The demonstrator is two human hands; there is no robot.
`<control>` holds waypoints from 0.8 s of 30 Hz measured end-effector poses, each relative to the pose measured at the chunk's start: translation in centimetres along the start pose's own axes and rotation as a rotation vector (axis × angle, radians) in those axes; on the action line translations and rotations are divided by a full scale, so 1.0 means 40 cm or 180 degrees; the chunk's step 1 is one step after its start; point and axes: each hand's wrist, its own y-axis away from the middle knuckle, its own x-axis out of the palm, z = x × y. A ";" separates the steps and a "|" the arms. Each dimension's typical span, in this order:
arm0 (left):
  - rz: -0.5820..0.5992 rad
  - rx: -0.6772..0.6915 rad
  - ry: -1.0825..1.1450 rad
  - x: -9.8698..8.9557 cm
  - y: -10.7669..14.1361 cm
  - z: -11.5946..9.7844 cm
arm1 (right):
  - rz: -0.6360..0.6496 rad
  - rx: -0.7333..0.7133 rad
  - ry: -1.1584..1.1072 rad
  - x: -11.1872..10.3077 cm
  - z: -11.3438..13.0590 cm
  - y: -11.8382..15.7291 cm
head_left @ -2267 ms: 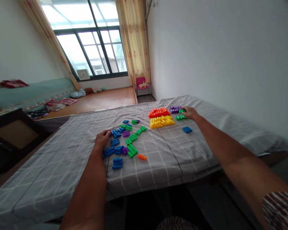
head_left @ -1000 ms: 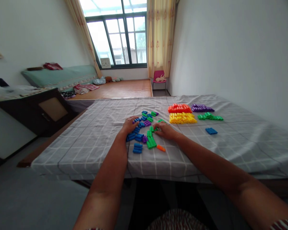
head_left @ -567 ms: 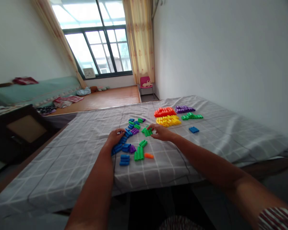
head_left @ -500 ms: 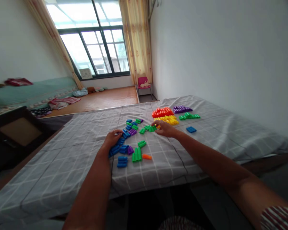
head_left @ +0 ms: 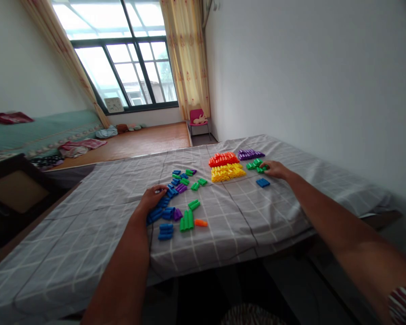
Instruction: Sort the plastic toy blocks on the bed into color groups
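Right hand [head_left: 276, 169] now at the right green group [head_left: 254, 165], away from the middle

Half a second ago the right hand was over green tubes just in front of the yellow pile [head_left: 227, 172]; it has since moved across to the right green group, beside the purple pile [head_left: 251, 155]. Its thumb and fingers are nearly closed, pinching green tubes at the near right end of that group. In the middle, the string of green tubes has become shorter: two small green clusters [head_left: 202, 182] lie there, well apart from the right hand.

The left hand [head_left: 151, 198] has stayed at the left edge of the blue tubes [head_left: 165, 201], its fingers loosely bent and the fingertips close to them. Something small shows at those fingertips, but I cannot tell what it is or whether it is gripped.

Other things match the earlier picture. The red pile [head_left: 223, 159] sits just behind the yellow pile, and the flat blue block [head_left: 263, 183] lies in front of the right green group. A few purple tubes [head_left: 181, 188] lie among the blue ones. Nearer the front edge of the grey checked sheet [head_left: 230, 239], the front green tubes [head_left: 187, 221] lie side by side, with the orange tube [head_left: 200, 223] just to their right and the front blue tubes [head_left: 165, 231] to their left.
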 end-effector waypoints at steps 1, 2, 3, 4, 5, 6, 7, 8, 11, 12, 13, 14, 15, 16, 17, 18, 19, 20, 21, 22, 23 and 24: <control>0.0005 0.0008 0.0012 -0.001 0.001 -0.001 | -0.0054 0.0005 0.0032 0.008 -0.004 0.000; 0.0007 0.0023 0.0022 -0.001 0.002 -0.002 | -0.0116 0.0005 0.0057 0.015 -0.009 -0.002; 0.0000 0.0043 0.0031 -0.001 0.003 -0.002 | -0.0173 -0.0002 0.0078 0.021 -0.013 -0.005; -0.0007 0.0060 0.0036 -0.001 0.003 -0.001 | -0.0223 -0.0010 0.0106 0.026 -0.017 -0.008; -0.0010 0.0072 0.0040 -0.001 0.004 0.000 | -0.0268 -0.0002 0.0148 0.030 -0.021 -0.012; -0.0013 0.0077 0.0045 -0.001 0.004 0.001 | -0.0303 0.0024 0.0199 0.033 -0.025 -0.014; -0.0011 0.0076 0.0051 -0.001 0.005 0.002 | -0.0326 0.0063 0.0251 0.036 -0.028 -0.016; -0.0002 0.0069 0.0054 -0.001 0.005 0.003 | -0.0340 0.0111 0.0299 0.039 -0.030 -0.017; 0.0016 0.0067 0.0046 -0.001 0.007 0.002 | -0.0410 0.0241 0.0374 0.043 -0.030 -0.010; 0.0010 0.0073 0.0028 -0.001 0.008 0.001 | -0.0452 0.0268 0.0383 0.043 -0.027 -0.006; -0.0001 0.0076 0.0001 0.000 0.009 0.000 | -0.0514 0.0307 0.0400 0.042 -0.020 -0.003; -0.0027 0.0070 -0.0030 0.001 0.009 0.000 | -0.0594 0.0337 0.0430 0.039 -0.010 0.000; -0.0055 0.0055 -0.0061 0.002 0.009 0.000 | -0.0695 0.0341 0.0466 0.036 0.006 0.000; -0.0082 0.0034 -0.0088 0.004 0.009 0.002 | -0.0804 0.0290 0.0492 0.032 0.029 -0.001; -0.0103 0.0016 -0.0107 0.007 0.008 0.004 | -0.0911 0.0175 0.0481 0.028 0.059 -0.003; -0.0110 0.0007 -0.0119 0.010 0.006 0.007 | -0.0984 -0.0002 0.0410 0.025 0.098 -0.005; -0.0110 0.0014 -0.0128 0.013 0.005 0.011 | -0.0999 -0.0219 0.0266 0.025 0.146 -0.007; -0.0095 0.0042 -0.0137 0.015 0.003 0.015 | -0.0939 -0.0450 0.0056 0.028 0.201 -0.006; -0.0071 0.0084 -0.0146 0.017 0.001 0.020 | -0.0804 -0.0677 -0.0192 0.036 0.261 -0.003; -0.0049 0.0125 -0.0151 0.019 0.000 0.024 | -0.0609 -0.0880 -0.0443 0.047 0.324 0.005; -0.0034 0.0159 -0.0148 0.020 0.000 0.028 | -0.0384 -0.1082 -0.0657 0.063 0.388 0.016; -0.0032 0.0179 -0.0137 0.020 0.000 0.031 | -0.0129 -0.1289 -0.0802 0.084 0.450 0.030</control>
